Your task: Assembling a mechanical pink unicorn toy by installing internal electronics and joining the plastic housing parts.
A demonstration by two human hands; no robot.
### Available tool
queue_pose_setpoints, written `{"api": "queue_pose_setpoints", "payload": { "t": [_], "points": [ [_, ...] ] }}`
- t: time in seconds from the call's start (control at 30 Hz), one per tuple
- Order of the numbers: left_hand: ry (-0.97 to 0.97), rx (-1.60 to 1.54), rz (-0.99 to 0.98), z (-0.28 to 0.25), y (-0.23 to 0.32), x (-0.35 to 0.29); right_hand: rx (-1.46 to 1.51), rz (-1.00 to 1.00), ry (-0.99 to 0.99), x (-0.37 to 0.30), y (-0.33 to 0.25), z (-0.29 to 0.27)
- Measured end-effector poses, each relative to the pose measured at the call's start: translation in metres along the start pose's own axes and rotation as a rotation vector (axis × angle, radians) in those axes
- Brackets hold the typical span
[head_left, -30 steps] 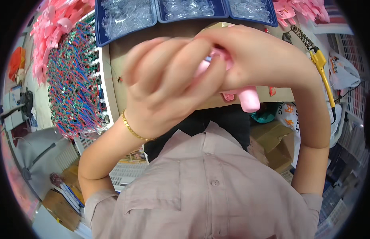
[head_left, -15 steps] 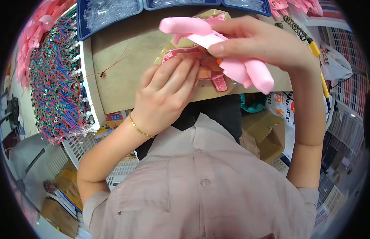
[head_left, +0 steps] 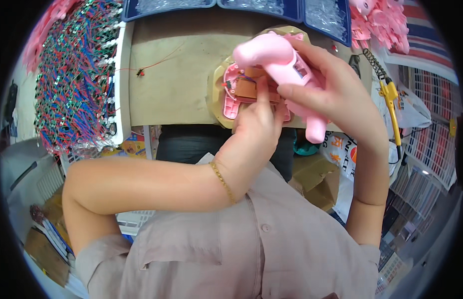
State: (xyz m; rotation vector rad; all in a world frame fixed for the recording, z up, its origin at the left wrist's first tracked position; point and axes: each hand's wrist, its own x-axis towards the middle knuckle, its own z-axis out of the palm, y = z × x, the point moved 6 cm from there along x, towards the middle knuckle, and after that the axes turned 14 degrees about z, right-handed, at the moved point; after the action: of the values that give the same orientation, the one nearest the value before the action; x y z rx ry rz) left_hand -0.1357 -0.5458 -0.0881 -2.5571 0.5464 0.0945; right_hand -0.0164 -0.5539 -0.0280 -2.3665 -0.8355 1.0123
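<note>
Three blue trays (head_left: 293, 15) of clear plastic bits line the far edge of the table (head_left: 172, 102). To the left, a white tray (head_left: 122, 87) is packed with wired boards (head_left: 77, 79), too many to count; one small wired part (head_left: 140, 73) lies loose beside it. Pink parts sit in two heaps, at the upper left (head_left: 45, 35) and upper right (head_left: 378, 27). One yellow tool (head_left: 391, 104) hangs at the right by one coiled cord (head_left: 373, 62).

One open pink shell (head_left: 231, 107) rests in one yellowish holder (head_left: 215, 102) near the table's front edge, with one brown block (head_left: 245, 89) inside. The right hand (head_left: 338, 87) grips one pink cover (head_left: 264, 50) between thumb and fingers, tilted above the shell's right side and blocking the view of it. The left hand (head_left: 256, 119) hides part of the shell's lower edge, one finger stretched beside the block; whether it pinches anything, I cannot tell.
</note>
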Motion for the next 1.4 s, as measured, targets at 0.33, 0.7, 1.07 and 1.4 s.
{"api": "queue_pose_setpoints", "payload": {
  "t": [0.33,0.7,1.07,1.4],
  "points": [
    [0.697,-1.500,-0.277,0.044,-0.058,-0.088,-0.534,-0.477,-0.061,0.013,-0.010,0.025],
    [0.775,-1.168,-0.562,0.076,-0.054,-0.065,-0.542,-0.503,-0.057,0.017,-0.013,0.031],
    [0.753,-1.227,-0.315,0.026,-0.086,-0.020,-0.580,-0.475,-0.102,0.010,-0.014,0.025],
    [0.348,-0.952,0.039,0.004,-0.090,0.009,0.924,0.475,-0.380,-0.047,0.090,0.052]
  ]
}}
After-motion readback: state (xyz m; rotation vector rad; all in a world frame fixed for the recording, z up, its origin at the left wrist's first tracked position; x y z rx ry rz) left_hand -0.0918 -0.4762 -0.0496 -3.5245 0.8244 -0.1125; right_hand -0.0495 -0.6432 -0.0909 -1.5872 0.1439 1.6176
